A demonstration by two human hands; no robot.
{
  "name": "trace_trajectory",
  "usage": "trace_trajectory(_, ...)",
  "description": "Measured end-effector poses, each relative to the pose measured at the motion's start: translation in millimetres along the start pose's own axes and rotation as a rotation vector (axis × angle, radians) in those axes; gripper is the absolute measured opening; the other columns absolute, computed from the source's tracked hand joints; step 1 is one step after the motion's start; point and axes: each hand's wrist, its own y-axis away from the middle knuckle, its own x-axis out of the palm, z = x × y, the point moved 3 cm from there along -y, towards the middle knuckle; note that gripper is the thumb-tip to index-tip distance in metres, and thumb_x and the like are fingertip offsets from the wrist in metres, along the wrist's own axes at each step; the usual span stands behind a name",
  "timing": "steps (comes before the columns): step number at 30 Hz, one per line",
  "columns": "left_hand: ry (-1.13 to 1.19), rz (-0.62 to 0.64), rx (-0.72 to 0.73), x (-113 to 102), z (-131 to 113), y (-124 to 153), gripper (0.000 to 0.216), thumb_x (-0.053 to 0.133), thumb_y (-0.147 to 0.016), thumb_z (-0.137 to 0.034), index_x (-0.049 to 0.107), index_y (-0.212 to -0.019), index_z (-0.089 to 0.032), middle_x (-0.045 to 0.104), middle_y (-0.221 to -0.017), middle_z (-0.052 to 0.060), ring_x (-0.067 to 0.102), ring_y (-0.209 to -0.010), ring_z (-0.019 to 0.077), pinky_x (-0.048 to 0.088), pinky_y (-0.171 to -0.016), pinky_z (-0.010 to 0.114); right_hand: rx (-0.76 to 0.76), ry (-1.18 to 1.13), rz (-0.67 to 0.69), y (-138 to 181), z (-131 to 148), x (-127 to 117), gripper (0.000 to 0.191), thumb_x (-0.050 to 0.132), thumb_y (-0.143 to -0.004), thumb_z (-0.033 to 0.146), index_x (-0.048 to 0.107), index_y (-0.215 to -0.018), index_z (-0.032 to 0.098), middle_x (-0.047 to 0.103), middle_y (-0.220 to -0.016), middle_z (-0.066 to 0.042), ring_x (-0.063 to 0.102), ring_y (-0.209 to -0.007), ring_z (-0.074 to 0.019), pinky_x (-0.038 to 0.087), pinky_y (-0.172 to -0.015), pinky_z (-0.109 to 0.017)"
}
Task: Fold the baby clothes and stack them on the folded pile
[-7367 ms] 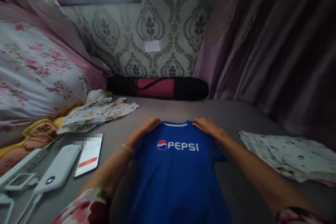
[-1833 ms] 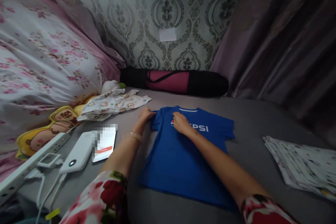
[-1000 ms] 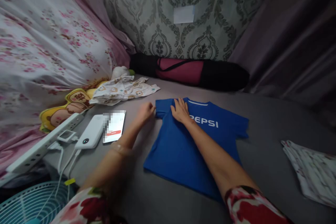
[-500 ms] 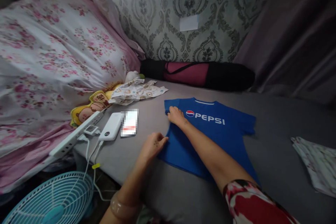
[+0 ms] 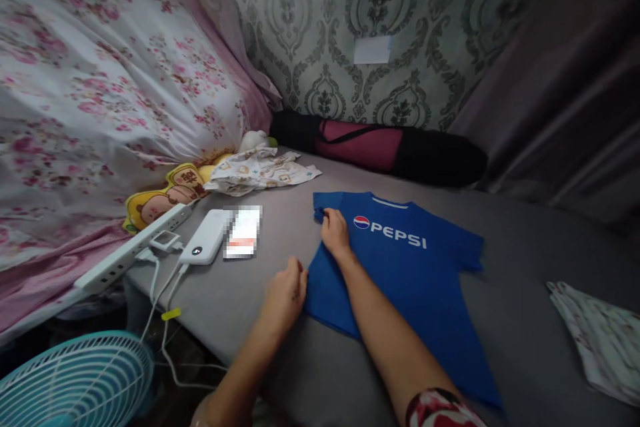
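Note:
A blue PEPSI T-shirt [image 5: 400, 287] lies spread face up on the grey bed sheet, its collar pointing away from me. My right hand [image 5: 334, 232] is closed on the shirt's left side, just below the sleeve, where the cloth bunches a little. Lower down, my left hand [image 5: 287, 290] pinches the same side edge near the hem. My right forearm crosses over the shirt and hides part of its front.
Left of the shirt are a phone [image 5: 243, 232], a white power bank [image 5: 206, 237] and a power strip [image 5: 135, 247] with cables. A blue fan [image 5: 75, 380] stands by the bed's edge. Behind lie a crumpled cloth [image 5: 263, 170] and a long black-and-maroon bag [image 5: 370, 147]. Folded fabric [image 5: 595, 340] lies right.
My left hand has shifted slightly left and down along the shirt's side edge. My right hand has moved slightly down from the sleeve. The camera view has tilted a little.

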Motion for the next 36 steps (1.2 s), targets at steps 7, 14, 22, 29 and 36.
trace_trajectory(7,0.051,0.046,0.037,6.8,24.4,13.5,0.031,0.04,-0.088,-0.054,0.047,-0.092,-0.023,0.061,-0.068,0.001,0.059,-0.064,0.0197,0.033,-0.055,0.026,-0.081,0.238,0.124,10.7,18.3,2.6,0.037,0.037,-0.09,0.015,0.054,-0.123,0.017,0.052,-0.127,-0.011,0.046,-0.113,-0.0247,0.038,-0.095,-0.036)
trace_trajectory(14,-0.143,-0.18,0.377,-17.4,8.4,-10.0,0.038,0.042,-0.087,-0.055,0.052,-0.1,-0.021,0.062,-0.09,0.007,0.061,-0.08,0.0222,0.046,-0.07,0.033,-0.198,0.083,0.24,32.1,-28.1,-67.1,0.051,0.039,-0.094,0.026,0.036,-0.141,0.006,0.037,-0.147,-0.015,0.029,-0.137,-0.0181,0.022,-0.113,-0.03)
trace_trajectory(22,-0.406,0.037,0.693,62.2,-59.0,-75.3,0.061,0.033,-0.095,-0.05,0.038,-0.138,-0.008,0.035,-0.148,0.019,0.026,-0.14,0.0304,0.026,-0.112,0.045,0.199,0.482,0.193,99.3,-132.8,-159.6,0.062,0.026,-0.097,0.044,0.03,-0.146,0.005,0.023,-0.154,-0.017,0.014,-0.143,-0.028,0.011,-0.115,-0.045)
trace_trajectory(29,-0.457,0.11,0.734,62.4,-26.2,-69.4,0.065,0.023,-0.096,-0.055,0.03,-0.146,-0.014,0.025,-0.154,0.014,0.02,-0.142,0.0275,0.02,-0.115,0.048,-0.051,0.399,0.362,189.4,-112.0,-178.5,0.065,0.023,-0.096,0.054,0.026,-0.149,0.016,0.014,-0.157,-0.011,0.007,-0.144,-0.024,0.005,-0.116,-0.044)
trace_trajectory(36,-0.448,0.192,0.78,38.3,-1.8,-43.5,0.059,0.023,-0.097,-0.052,0.021,-0.149,-0.024,0.018,-0.156,0.008,0.019,-0.143,0.0248,0.019,-0.115,0.05,-0.056,0.29,0.432,259.3,-93.5,-214.2,0.055,0.022,-0.099,0.046,0.024,-0.149,0.024,0.017,-0.156,-0.004,0.01,-0.144,-0.019,0.007,-0.118,-0.041)
